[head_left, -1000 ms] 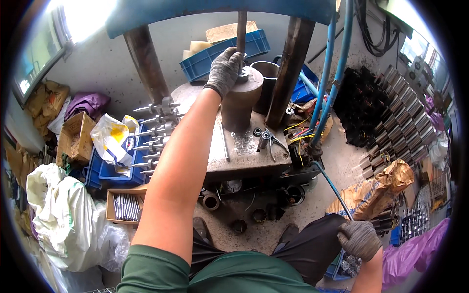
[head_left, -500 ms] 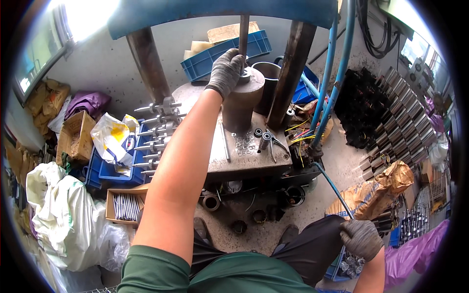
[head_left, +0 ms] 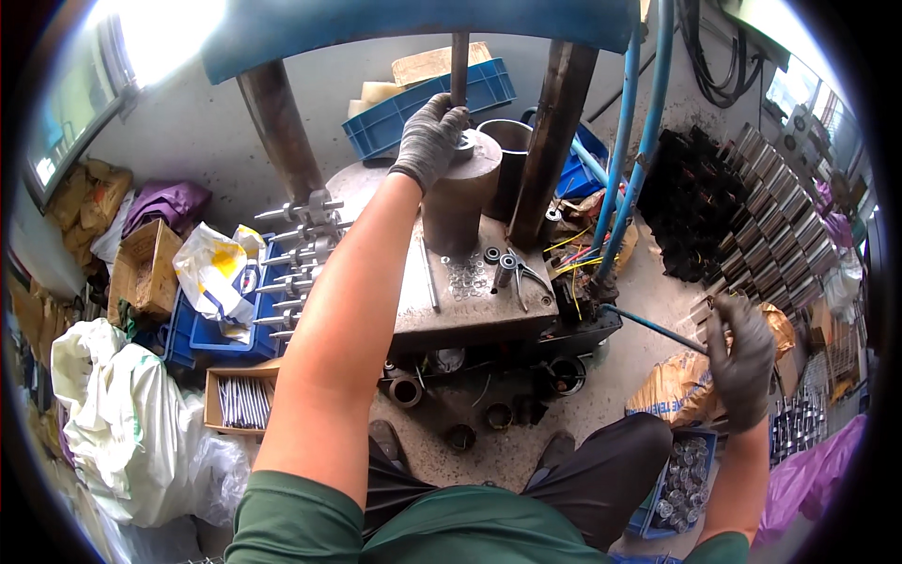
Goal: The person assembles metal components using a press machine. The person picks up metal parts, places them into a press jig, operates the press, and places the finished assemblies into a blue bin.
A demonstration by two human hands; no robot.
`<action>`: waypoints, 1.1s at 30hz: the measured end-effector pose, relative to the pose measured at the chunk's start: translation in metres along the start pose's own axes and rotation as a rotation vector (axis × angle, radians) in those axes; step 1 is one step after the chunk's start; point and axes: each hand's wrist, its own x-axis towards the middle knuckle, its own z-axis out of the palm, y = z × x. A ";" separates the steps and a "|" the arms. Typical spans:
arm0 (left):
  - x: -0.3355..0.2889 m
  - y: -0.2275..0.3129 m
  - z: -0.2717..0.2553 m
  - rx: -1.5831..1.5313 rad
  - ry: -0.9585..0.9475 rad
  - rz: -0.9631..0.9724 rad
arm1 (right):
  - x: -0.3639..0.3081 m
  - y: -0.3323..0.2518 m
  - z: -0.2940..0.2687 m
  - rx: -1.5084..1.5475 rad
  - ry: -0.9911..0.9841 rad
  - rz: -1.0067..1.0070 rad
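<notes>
My left hand (head_left: 430, 141), in a grey knit glove, is closed about the lower end of an upright metal rod (head_left: 459, 70) under the blue press head (head_left: 413, 30). Just below the fingers, a small round metal part (head_left: 464, 148) sits on a thick steel cylinder (head_left: 453, 211), partly covered by the hand. My right hand (head_left: 744, 362), gloved too, is raised at the right with its fingers apart. Its thumb side meets the end of a blue lever (head_left: 653, 329) that slants out from the press.
On the press table (head_left: 413, 315) lie pliers (head_left: 531, 273), bearings (head_left: 492, 255), small rings (head_left: 467, 279) and a thin rod (head_left: 428, 273). Shafts (head_left: 299, 258) line its left side. Steel columns (head_left: 554, 141) flank the work. A paper sack (head_left: 672, 390) and stacked metal sleeves (head_left: 785, 226) stand right.
My right hand has risen and moved right, and its fingers have loosened. The lever's outer end has swung upward with it. My left hand stays at the rod.
</notes>
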 end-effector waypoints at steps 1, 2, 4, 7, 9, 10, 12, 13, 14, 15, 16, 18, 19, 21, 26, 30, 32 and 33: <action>0.000 0.003 0.002 -0.006 -0.003 0.007 | 0.024 0.008 0.000 -0.055 0.146 -0.150; 0.001 0.002 0.002 -0.003 -0.001 0.007 | 0.044 0.013 0.002 0.085 0.120 -0.061; 0.002 -0.001 -0.002 0.016 0.007 0.007 | 0.079 0.021 0.012 0.043 0.178 -0.072; -0.001 0.004 0.002 0.014 0.004 0.013 | 0.116 0.040 0.029 -0.037 0.153 -0.064; 0.001 0.004 0.002 0.074 0.006 0.036 | 0.132 0.043 0.033 -0.117 0.117 -0.055; 0.000 0.002 0.002 0.039 -0.002 0.022 | 0.136 0.041 0.033 -0.170 0.081 -0.036; 0.000 0.001 0.004 0.002 -0.006 0.035 | 0.135 0.036 0.026 -0.179 0.069 -0.004; 0.000 -0.001 0.000 0.033 -0.007 0.035 | 0.135 0.037 0.028 -0.166 0.075 -0.003; -0.001 -0.002 -0.003 0.022 -0.005 0.074 | 0.135 0.036 0.031 -0.153 0.081 -0.003; -0.004 -0.001 0.002 -0.047 -0.029 0.100 | 0.131 0.040 0.030 -0.142 0.098 0.001; -0.011 -0.001 0.005 -0.110 -0.049 0.121 | 0.129 0.040 0.029 -0.151 0.098 -0.007; -0.029 -0.002 0.012 -0.272 -0.065 0.186 | 0.125 0.038 0.028 -0.165 0.097 -0.024; -0.042 0.000 0.017 -0.104 -0.012 0.380 | 0.121 0.036 0.025 -0.175 0.081 -0.013; -0.086 0.018 0.036 -0.050 0.001 0.550 | 0.111 0.039 0.020 -0.122 0.093 -0.044; -0.216 -0.003 0.048 -0.227 -0.114 0.279 | 0.056 0.017 0.002 -0.094 0.054 -0.187; -0.312 -0.029 0.056 -0.512 -0.029 -0.476 | -0.027 -0.021 -0.019 -0.092 -0.034 -0.387; -0.327 -0.064 0.052 -0.428 -0.031 -0.590 | -0.048 -0.045 -0.027 0.129 -0.134 -0.537; -0.330 -0.070 0.050 -0.467 0.002 -0.711 | -0.046 -0.055 -0.021 0.183 -0.114 -0.563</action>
